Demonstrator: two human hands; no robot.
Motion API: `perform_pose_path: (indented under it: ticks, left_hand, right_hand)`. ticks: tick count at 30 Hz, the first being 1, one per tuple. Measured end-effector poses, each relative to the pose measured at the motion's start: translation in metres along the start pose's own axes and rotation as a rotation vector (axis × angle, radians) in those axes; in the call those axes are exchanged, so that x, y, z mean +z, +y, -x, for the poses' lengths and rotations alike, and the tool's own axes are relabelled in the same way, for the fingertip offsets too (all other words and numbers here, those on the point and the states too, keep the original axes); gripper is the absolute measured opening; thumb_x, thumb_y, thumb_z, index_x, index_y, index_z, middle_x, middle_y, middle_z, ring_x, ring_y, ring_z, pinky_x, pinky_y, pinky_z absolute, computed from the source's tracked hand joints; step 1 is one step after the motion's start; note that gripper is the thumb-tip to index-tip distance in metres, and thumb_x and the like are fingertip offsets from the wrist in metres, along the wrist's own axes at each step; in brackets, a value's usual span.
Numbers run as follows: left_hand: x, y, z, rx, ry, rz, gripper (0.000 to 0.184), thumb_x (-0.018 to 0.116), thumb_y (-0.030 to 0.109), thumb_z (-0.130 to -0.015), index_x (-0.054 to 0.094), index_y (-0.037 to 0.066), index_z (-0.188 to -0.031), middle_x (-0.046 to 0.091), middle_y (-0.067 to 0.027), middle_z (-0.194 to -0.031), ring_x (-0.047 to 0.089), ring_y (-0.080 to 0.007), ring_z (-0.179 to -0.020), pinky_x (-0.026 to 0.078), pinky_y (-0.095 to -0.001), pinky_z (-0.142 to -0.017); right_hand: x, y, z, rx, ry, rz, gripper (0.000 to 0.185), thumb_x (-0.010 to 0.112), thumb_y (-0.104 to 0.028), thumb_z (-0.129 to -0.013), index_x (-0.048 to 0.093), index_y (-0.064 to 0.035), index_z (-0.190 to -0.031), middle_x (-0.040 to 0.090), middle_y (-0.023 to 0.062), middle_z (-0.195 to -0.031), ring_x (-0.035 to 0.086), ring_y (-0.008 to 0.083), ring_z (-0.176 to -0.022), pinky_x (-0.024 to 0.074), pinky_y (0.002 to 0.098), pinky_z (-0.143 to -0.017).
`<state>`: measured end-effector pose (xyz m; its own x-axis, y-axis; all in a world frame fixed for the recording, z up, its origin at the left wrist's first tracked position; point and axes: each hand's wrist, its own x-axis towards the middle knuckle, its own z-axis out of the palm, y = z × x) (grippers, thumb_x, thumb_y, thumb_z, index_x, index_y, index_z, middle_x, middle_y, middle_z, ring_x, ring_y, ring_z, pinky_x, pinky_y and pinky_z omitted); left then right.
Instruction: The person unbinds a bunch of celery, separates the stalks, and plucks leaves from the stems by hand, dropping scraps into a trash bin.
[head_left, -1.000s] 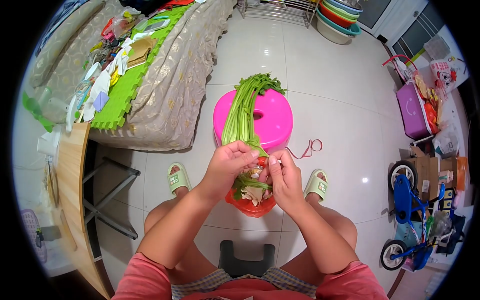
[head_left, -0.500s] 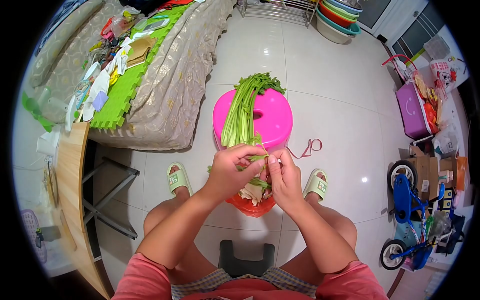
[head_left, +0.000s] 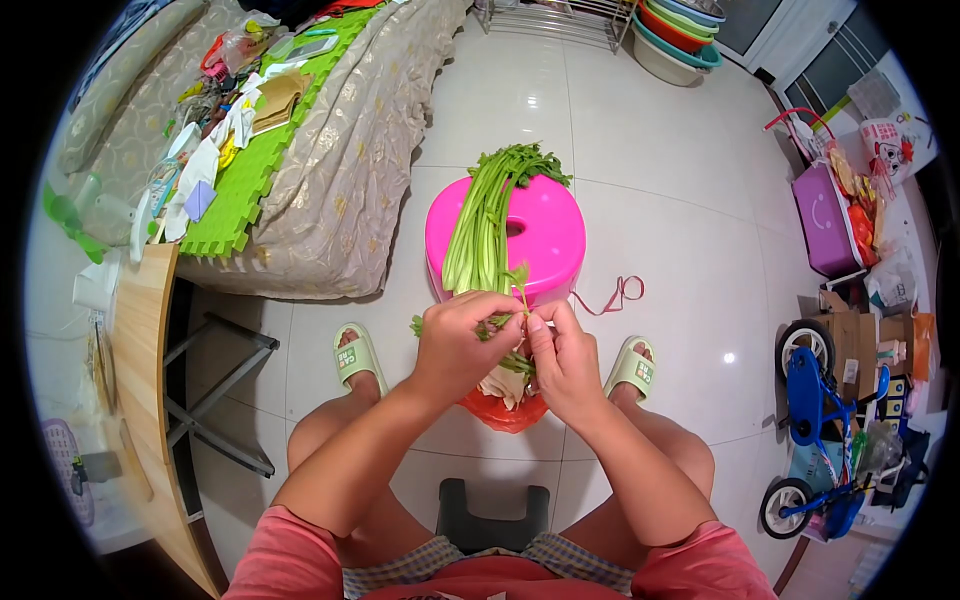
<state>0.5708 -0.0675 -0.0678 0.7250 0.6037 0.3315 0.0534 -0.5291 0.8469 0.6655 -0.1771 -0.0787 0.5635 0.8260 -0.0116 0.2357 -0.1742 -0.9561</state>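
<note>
A bunch of celery (head_left: 482,235) lies across the pink stool (head_left: 553,235), its leaves toward the far side and its cut ends toward me. Close in front of the stool, my left hand (head_left: 466,335) and my right hand (head_left: 562,355) meet, thumbs and fingertips pinched together on a thin celery sprig (head_left: 523,290) that sticks up between them. Below the hands sits a red plastic bag (head_left: 508,414) holding pale scraps and bits of green; my hands partly hide it.
A red ribbon (head_left: 627,290) lies on the tiles right of the stool. To the left are a covered bed (head_left: 340,200) and a wooden tabletop (head_left: 150,370). A blue balance bike (head_left: 815,400) and a purple bin (head_left: 828,225) stand at the right. Basins (head_left: 670,50) are stacked at the back.
Both hands have drawn slightly closer together at the fingertips, with the right hand shifting a little to the left. The bunch on the stool stays put.
</note>
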Motion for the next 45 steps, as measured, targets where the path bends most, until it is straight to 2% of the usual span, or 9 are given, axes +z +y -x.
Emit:
perform_pose_path:
  ticks: [9, 12, 15, 17, 20, 37, 42, 44, 45]
  left_hand:
    - [-0.004, -0.008, -0.005, 0.099, 0.089, -0.203, 0.01, 0.065, 0.0, -0.071, 0.065, -0.001, -0.081, 0.063, -0.0102, -0.07, 0.058, -0.0146, -0.057, 0.045, -0.024, -0.052]
    - [-0.014, -0.01, -0.009, -0.197, 0.106, 0.059, 0.015, 0.064, -0.002, -0.071, 0.066, -0.001, -0.086, 0.063, -0.0106, -0.072, 0.059, -0.0164, -0.058, 0.046, -0.0247, -0.053]
    - [-0.015, -0.008, -0.01, -0.119, 0.083, 0.062, 0.02, 0.064, -0.002, -0.07, 0.066, 0.001, -0.09, 0.064, -0.0103, -0.075, 0.059, -0.0185, -0.06, 0.046, -0.0256, -0.055]
    - [-0.017, 0.001, -0.014, 0.24, 0.001, -0.157, 0.023, 0.065, 0.002, -0.07, 0.066, 0.004, -0.093, 0.063, -0.0099, -0.073, 0.058, -0.0221, -0.059, 0.047, -0.0292, -0.055]
    - [-0.02, -0.01, -0.012, 0.251, -0.135, -0.181, 0.023, 0.066, 0.002, -0.071, 0.065, 0.004, -0.094, 0.062, -0.0093, -0.073, 0.058, -0.0235, -0.064, 0.047, -0.0316, -0.059]
    - [-0.017, -0.012, -0.011, 0.23, -0.08, -0.205, 0.013, 0.066, -0.001, -0.069, 0.062, 0.002, -0.081, 0.061, -0.0093, -0.074, 0.057, -0.0248, -0.069, 0.046, -0.0309, -0.062]
    - [-0.017, -0.006, -0.011, 0.163, 0.139, -0.255, 0.013, 0.065, -0.001, -0.07, 0.064, 0.001, -0.083, 0.062, -0.0092, -0.075, 0.058, -0.021, -0.067, 0.046, -0.0283, -0.06]
    - [-0.021, -0.004, -0.013, -0.078, 0.234, 0.061, 0.008, 0.066, 0.004, -0.073, 0.066, 0.002, -0.081, 0.062, -0.0101, -0.072, 0.057, -0.0203, -0.06, 0.047, -0.0296, -0.059]
    - [-0.025, -0.001, -0.011, -0.049, 0.167, 0.02, 0.01, 0.067, 0.006, -0.073, 0.068, 0.004, -0.082, 0.063, -0.0096, -0.071, 0.057, -0.0184, -0.058, 0.047, -0.0281, -0.057]
  right_hand:
    - [-0.004, -0.003, 0.002, -0.003, -0.019, 0.049, 0.014, 0.043, -0.014, -0.093, 0.045, -0.0013, -0.087, 0.054, 0.0114, -0.061, 0.055, 0.023, -0.053, 0.0416, 0.0331, -0.051]
    - [-0.008, -0.008, 0.002, 0.077, -0.042, -0.095, 0.012, 0.044, -0.013, -0.092, 0.045, -0.0018, -0.087, 0.054, 0.0114, -0.06, 0.056, 0.0239, -0.05, 0.0412, 0.0346, -0.049]
    - [-0.009, -0.002, 0.0, 0.05, -0.059, -0.066, 0.011, 0.045, -0.013, -0.092, 0.045, -0.0025, -0.088, 0.054, 0.0132, -0.06, 0.057, 0.026, -0.05, 0.0411, 0.0361, -0.048]
    - [-0.009, 0.001, 0.001, 0.035, -0.065, -0.031, 0.011, 0.046, -0.013, -0.091, 0.045, -0.0026, -0.088, 0.055, 0.0138, -0.061, 0.058, 0.0265, -0.051, 0.0414, 0.0363, -0.048]
    - [-0.008, 0.004, 0.002, 0.001, -0.066, 0.027, 0.011, 0.046, -0.013, -0.091, 0.045, -0.0026, -0.088, 0.056, 0.0148, -0.061, 0.058, 0.0278, -0.052, 0.0415, 0.0367, -0.049]
    - [-0.008, 0.004, 0.001, 0.017, -0.073, 0.029, 0.01, 0.047, -0.012, -0.091, 0.045, -0.0022, -0.088, 0.055, 0.0167, -0.062, 0.056, 0.0323, -0.054, 0.0403, 0.038, -0.05]
    - [-0.01, 0.003, 0.001, 0.056, -0.068, 0.012, 0.012, 0.045, -0.013, -0.092, 0.045, -0.0017, -0.088, 0.053, 0.0146, -0.058, 0.056, 0.0248, -0.049, 0.0401, 0.0352, -0.047]
    - [-0.018, -0.001, -0.004, 0.049, 0.002, -0.009, 0.012, 0.044, -0.013, -0.092, 0.045, -0.0019, -0.087, 0.054, 0.0125, -0.057, 0.055, 0.0203, -0.047, 0.0395, 0.0322, -0.046]
    - [-0.023, -0.002, -0.007, 0.039, 0.071, -0.028, 0.013, 0.043, -0.013, -0.093, 0.045, -0.002, -0.086, 0.054, 0.0104, -0.056, 0.053, 0.0157, -0.046, 0.0389, 0.0292, -0.044]
